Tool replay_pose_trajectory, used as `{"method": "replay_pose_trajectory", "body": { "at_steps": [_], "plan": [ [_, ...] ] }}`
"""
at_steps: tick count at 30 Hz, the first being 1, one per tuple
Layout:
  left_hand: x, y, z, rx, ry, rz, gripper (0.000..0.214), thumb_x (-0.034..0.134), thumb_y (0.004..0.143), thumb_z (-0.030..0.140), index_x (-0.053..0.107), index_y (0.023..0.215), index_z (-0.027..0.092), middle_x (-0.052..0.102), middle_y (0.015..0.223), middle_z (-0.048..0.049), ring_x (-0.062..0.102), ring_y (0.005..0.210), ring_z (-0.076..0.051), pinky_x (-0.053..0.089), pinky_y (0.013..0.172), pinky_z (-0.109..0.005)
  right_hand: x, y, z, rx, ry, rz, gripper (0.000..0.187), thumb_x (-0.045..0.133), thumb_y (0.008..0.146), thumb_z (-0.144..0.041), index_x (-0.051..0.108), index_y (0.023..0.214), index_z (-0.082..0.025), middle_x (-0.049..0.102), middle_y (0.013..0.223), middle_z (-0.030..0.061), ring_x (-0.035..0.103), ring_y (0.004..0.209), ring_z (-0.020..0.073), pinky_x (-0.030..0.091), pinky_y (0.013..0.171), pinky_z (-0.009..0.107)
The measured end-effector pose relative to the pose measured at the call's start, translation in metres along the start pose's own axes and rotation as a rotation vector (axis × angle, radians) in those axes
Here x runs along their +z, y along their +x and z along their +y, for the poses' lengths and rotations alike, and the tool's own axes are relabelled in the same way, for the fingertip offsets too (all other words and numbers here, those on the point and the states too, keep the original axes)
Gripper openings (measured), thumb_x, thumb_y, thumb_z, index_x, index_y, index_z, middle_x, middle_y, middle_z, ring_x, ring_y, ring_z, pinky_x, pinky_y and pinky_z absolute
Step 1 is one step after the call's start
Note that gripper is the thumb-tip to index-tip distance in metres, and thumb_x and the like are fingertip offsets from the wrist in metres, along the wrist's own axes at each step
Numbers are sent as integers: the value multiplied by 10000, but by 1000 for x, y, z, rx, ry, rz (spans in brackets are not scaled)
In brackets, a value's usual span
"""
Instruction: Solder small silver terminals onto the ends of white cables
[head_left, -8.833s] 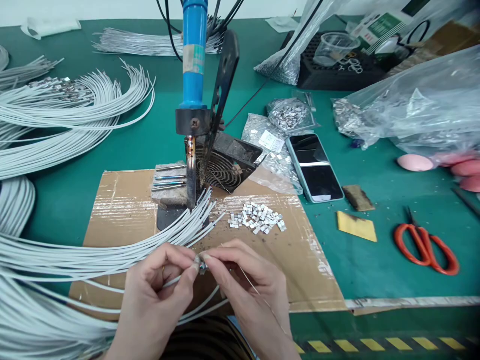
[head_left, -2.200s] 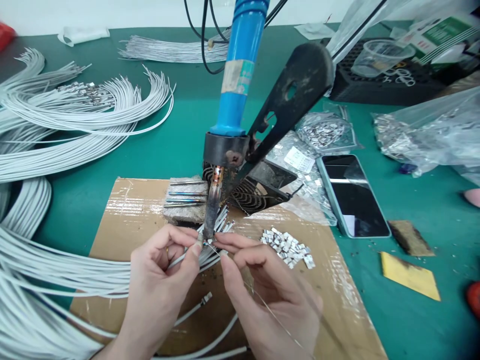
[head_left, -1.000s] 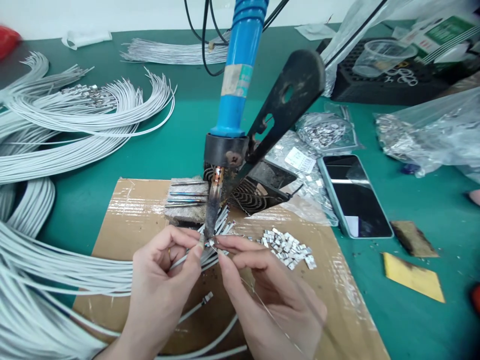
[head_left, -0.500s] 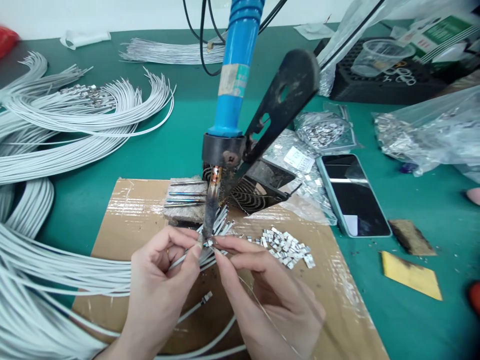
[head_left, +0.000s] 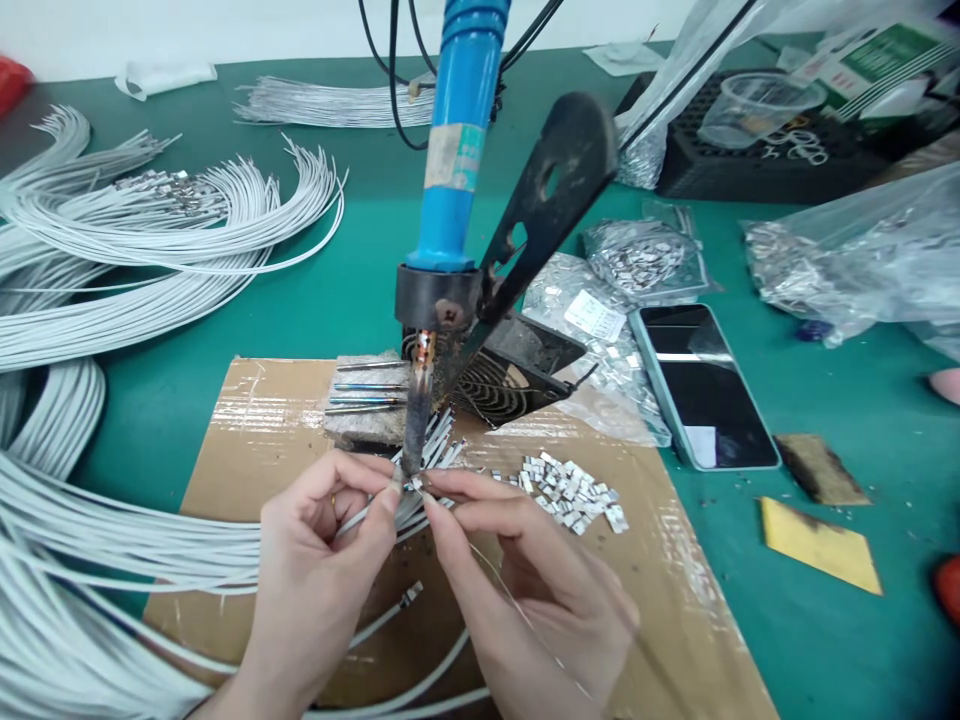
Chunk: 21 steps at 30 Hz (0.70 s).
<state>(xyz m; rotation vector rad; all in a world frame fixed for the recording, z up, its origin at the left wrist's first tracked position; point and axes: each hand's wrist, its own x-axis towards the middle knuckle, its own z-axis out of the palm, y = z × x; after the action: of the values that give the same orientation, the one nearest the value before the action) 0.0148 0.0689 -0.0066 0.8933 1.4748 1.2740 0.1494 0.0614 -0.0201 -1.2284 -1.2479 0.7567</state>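
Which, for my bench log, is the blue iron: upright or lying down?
Upright, leaning slightly: the blue iron points tip downward, held in a black collar.

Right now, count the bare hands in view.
2: the left hand pinches a white cable by the soldering iron; the right hand, just beside it, holds a thin wire.

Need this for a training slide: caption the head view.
Left hand pinching a cable and right hand a wire at the iron, metal clips heaped on cardboard.

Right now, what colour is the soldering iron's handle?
The soldering iron's handle is blue, showing best in the head view.
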Motion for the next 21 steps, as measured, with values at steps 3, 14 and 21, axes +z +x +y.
{"method": "replay_pose_trajectory", "body": {
  "at_steps": [3,14,21],
  "plan": [
    [2,-1,1,2,1,11,157,827,756,56,764,694,186,814,824,-18,716,615,-96,539,561,-120,-1,0,0,-11,-12,-4,203,756,900,-67,726,790,-235,850,933,26,810,807,175,655,767,266],
    [4,-2,0,-12,-9,42,150,831,743,59,767,684,181,797,820,-17,722,646,-102,545,590,-127,1,-2,2,8,-2,2,201,750,902,-81,716,780,-237,846,943,20,813,812,167,642,765,258],
    [0,1,-2,14,15,-1,165,837,746,45,774,683,183,806,816,-14,733,637,-94,547,590,-109,1,-1,2,19,14,-2,200,762,891,-72,722,784,-236,846,944,18,813,826,164,640,775,256]
  ]
}}
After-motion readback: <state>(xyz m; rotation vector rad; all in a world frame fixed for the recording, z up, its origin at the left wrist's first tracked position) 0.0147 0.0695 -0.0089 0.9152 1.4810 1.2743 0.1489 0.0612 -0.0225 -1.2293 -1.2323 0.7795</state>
